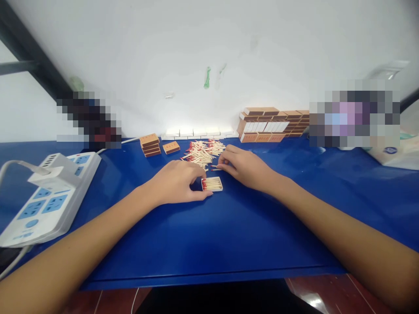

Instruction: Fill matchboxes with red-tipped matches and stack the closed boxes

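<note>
My left hand [178, 181] grips a small white matchbox tray [216, 190] at its left end, thumb in front and fingers behind. Red-headed matches [212, 183] lie side by side in that tray, heads to the left. Just behind and to the right, my right hand [240, 163] has its thumb and forefinger pinched at a couple of loose matches [216, 168] on the table. Beyond both hands spreads a heap of loose matches [203, 152] with red heads.
Brown matchboxes [150, 145] are stacked left of the heap, beside a single matchbox [171, 148]. White trays [199, 133] line the wall. A larger matchbox stack [271, 126] stands back right. On the left lies a power strip [55, 200] with a plugged-in charger, on the blue table [209, 244].
</note>
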A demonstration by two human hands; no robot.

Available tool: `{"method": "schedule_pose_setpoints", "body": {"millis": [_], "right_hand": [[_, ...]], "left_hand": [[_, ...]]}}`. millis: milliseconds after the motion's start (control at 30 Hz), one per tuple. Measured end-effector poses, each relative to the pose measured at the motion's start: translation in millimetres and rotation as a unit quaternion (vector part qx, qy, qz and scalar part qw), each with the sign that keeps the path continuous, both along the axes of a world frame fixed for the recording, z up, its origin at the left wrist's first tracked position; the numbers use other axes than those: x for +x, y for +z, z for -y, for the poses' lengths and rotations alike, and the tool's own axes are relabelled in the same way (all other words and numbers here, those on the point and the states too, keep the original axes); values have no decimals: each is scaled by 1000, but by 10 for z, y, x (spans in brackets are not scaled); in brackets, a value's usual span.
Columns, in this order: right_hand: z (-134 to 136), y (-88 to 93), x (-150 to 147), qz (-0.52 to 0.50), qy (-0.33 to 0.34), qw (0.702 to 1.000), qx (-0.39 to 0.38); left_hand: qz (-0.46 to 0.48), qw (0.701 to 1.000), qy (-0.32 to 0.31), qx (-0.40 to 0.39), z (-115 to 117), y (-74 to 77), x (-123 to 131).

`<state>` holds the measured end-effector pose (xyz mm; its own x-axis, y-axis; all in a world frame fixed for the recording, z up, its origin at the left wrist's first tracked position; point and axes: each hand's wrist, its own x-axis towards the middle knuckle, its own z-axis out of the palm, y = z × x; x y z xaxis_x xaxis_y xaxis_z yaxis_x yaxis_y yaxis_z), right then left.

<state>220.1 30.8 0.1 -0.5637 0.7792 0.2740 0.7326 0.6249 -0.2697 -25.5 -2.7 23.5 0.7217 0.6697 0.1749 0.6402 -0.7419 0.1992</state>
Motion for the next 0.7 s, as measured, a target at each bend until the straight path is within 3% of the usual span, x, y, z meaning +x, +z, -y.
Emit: {"method": "schedule_pose_setpoints", "body": {"millis": [100, 233, 333, 700], "right_hand": [[8, -6, -32, -18, 12, 1000, -8], [146, 130, -73, -78, 85, 993, -34], [233, 198, -95, -67, 121, 988, -65], [295, 176, -126, -48, 115, 987, -98]], "left_hand": [[-3, 1000, 2, 2, 5, 5, 4], [-4, 1000, 0, 7, -1, -7, 0], [-4, 1000, -3, 11, -12, -23, -8], [-9, 1000, -3, 8, -13, -23, -13]]}}
